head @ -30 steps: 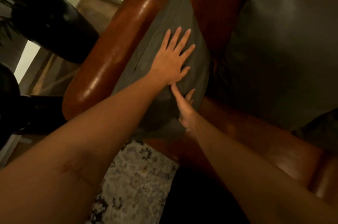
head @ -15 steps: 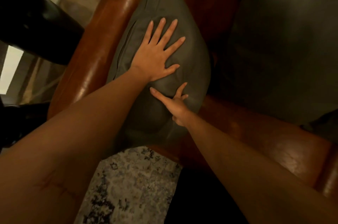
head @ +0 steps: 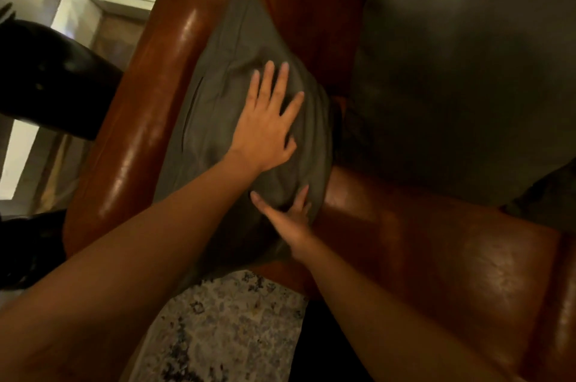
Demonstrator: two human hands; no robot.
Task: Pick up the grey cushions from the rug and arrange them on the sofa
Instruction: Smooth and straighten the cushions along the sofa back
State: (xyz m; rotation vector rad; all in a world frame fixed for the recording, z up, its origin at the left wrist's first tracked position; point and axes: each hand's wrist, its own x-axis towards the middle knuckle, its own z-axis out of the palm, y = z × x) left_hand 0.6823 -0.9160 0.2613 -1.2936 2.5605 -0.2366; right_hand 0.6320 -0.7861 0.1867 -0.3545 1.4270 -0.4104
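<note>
Here, viewed from above by the head camera:

Left hand (head: 265,129): flat and wide, fingers spread, palm pressed on the face of the grey cushion (head: 218,119); nothing is gripped.

Right hand (head: 291,219): fingers extended and loosely spread, laid against the near lower right edge of the same cushion, where the fabric bulges; it presses rather than grasps.

Forearms: both bare, entering from the near edge; the left crosses from the near left, the right from the near right.

Grey cushion: stands on the seat at the left end of the sofa (head: 436,241), leaning against the armrest (head: 140,107); its far corner points up towards the backrest, its near end overhangs the front of the seat.

Second cushion (head: 461,79): large, grey, propped against the backrest to the right of the first, just beside it; whether they touch cannot be told in the dim light.

Third grey shape (head: 548,194): at the right edge, on the seat, partly cut off by the frame.

Sofa: glossy brown leather, with highlights on the armrest and seat front.

Rug (head: 224,328): pale with dark mottled pattern, on the floor near the sofa front, between the forearms.

Dark rounded object (head: 53,82): far left, beyond the armrest; its nature cannot be told.
</note>
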